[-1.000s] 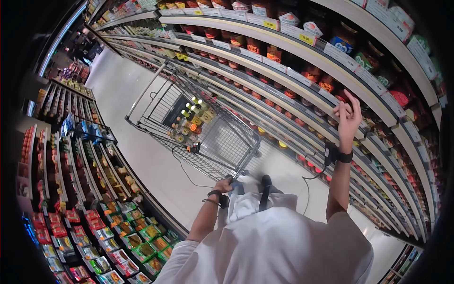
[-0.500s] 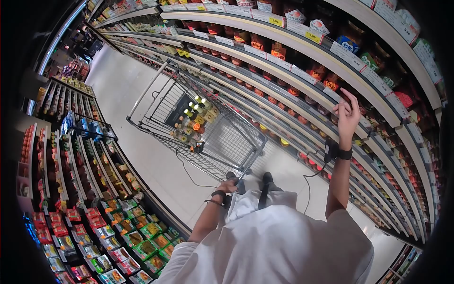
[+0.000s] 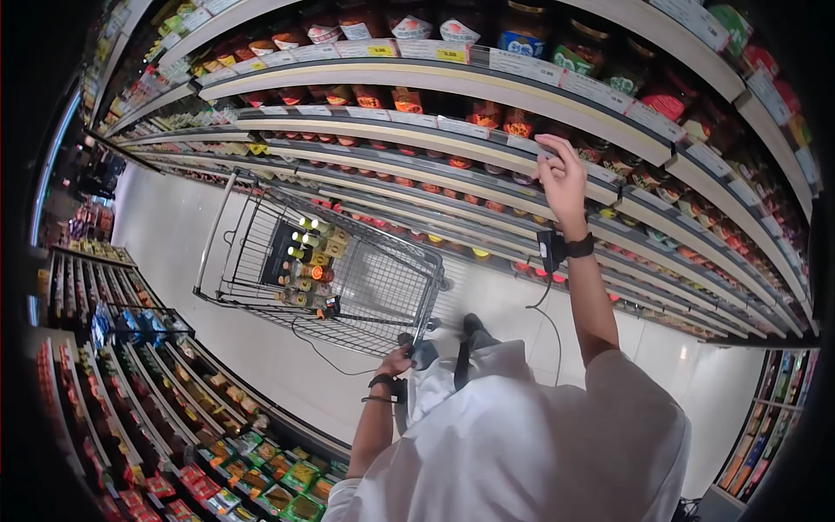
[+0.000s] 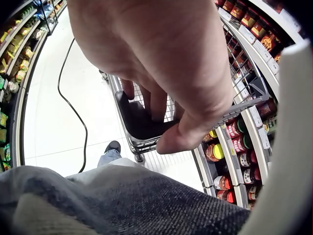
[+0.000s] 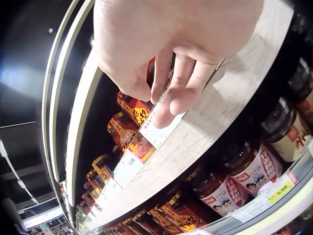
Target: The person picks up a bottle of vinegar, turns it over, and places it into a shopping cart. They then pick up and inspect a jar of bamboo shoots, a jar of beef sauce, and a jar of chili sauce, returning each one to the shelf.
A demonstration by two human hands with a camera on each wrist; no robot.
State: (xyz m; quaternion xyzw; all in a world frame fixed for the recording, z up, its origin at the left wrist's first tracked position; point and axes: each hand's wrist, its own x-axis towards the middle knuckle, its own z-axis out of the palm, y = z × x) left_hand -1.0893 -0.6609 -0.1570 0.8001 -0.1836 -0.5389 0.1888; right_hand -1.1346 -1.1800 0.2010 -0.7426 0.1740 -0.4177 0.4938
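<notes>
Two hands working, one low, one high. Left hand point(image 3: 398, 359): arm hanging bent at the person's side, fingers point(image 4: 157, 100) curling over the cart handle point(image 4: 139, 122) and gripping it, thumb lying along the near edge. Shopping cart point(image 3: 261, 287): standing just ahead of the person, angled across the aisle, its far side running close beside the lower shelves; bottles point(image 3: 306, 252) are clustering at the front end of the basket, the rear of the basket lying bare. A cable point(image 3: 317, 352) is trailing on the floor under the cart. Pale aisle floor point(image 3: 165, 217) is lying wide on the cart's left. Right hand point(image 3: 561, 174): arm reaching up nearly straight, fingers point(image 5: 168, 93) hanging relaxed and loosely bent, holding nothing, fingertips hovering at the shelf edge point(image 5: 195, 142) by a price label point(image 5: 156, 129). Jars point(image 5: 134, 110) are standing just behind that edge.
</notes>
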